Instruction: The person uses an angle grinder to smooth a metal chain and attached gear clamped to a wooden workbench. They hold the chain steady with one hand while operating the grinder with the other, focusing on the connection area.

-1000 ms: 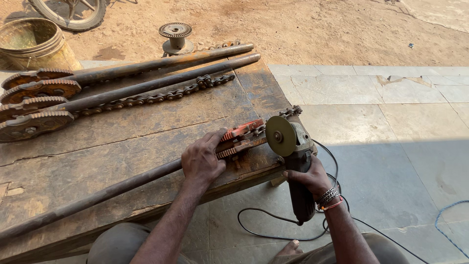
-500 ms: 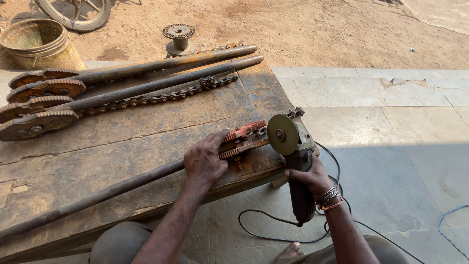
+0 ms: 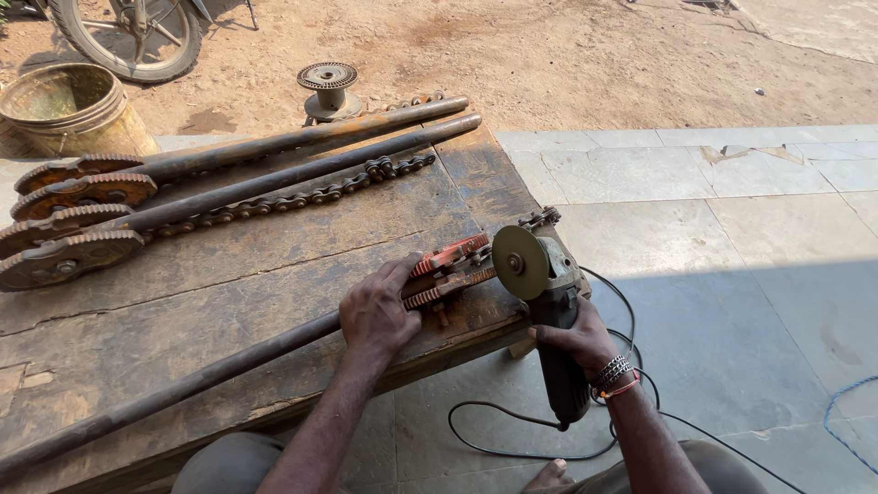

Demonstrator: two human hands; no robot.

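My left hand [image 3: 377, 313] presses down on a long rusty rod [image 3: 183, 389] where it joins an orange toothed head [image 3: 448, 265] near the edge of the wooden bench [image 3: 274, 247]. My right hand [image 3: 576, 337] grips the dark body of an angle grinder [image 3: 549, 311]. Its round disc [image 3: 519, 263] sits right against the end of the toothed head. The grinder's black cord [image 3: 512, 439] loops over the stone floor below.
Several similar rods with toothed wheels [image 3: 64, 215] and a roller chain [image 3: 311, 197] lie along the bench's far side. Beyond it stand a metal bucket [image 3: 69, 110], a sprocket on a stand [image 3: 329, 87] and a motorcycle wheel [image 3: 128, 32] on dirt. Stone paving [image 3: 732, 238] lies to the right.
The grinder has edged slightly away from the bench end and the view has tilted a little; both hands keep their holds.
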